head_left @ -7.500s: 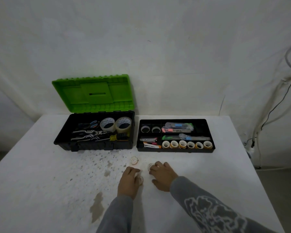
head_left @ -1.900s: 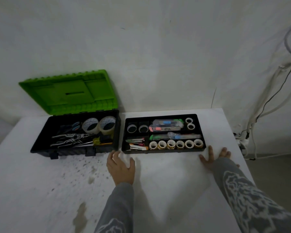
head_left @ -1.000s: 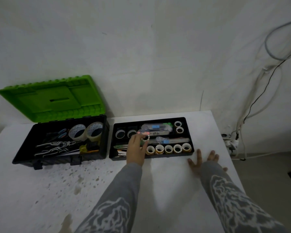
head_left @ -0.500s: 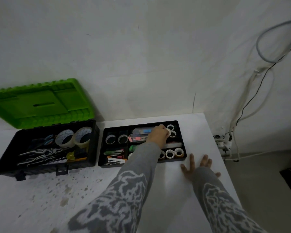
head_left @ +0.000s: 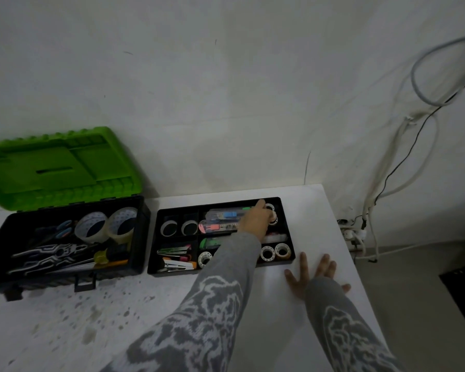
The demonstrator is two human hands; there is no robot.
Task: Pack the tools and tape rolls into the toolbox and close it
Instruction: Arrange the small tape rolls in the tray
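The black toolbox (head_left: 143, 237) stands open at the left with its green lid (head_left: 51, 167) up; inside lie two large tape rolls (head_left: 91, 229), pliers (head_left: 51, 253) and a screwdriver (head_left: 102, 257). Beside it sits the black insert tray (head_left: 291, 242) holding utility knives (head_left: 223, 214), staplers and a front row of small tape rolls (head_left: 282, 251). My left hand (head_left: 255, 220) reaches into the tray's far right compartment, fingers closed on a small tape roll (head_left: 273, 220), with another roll (head_left: 269, 207) just behind. My right hand (head_left: 310, 277) lies flat and spread on the table, in front of the tray's right corner.
The white table (head_left: 320, 210) ends just right of the tray and is stained at the front left. Cables and a power strip (head_left: 353, 233) hang by the wall beyond the right edge. The wall stands right behind the toolbox and the tray.
My left hand lifted a small roll from the table in front of the tray and carried it to the tray's far right compartment. The right hand stays flat on the table.
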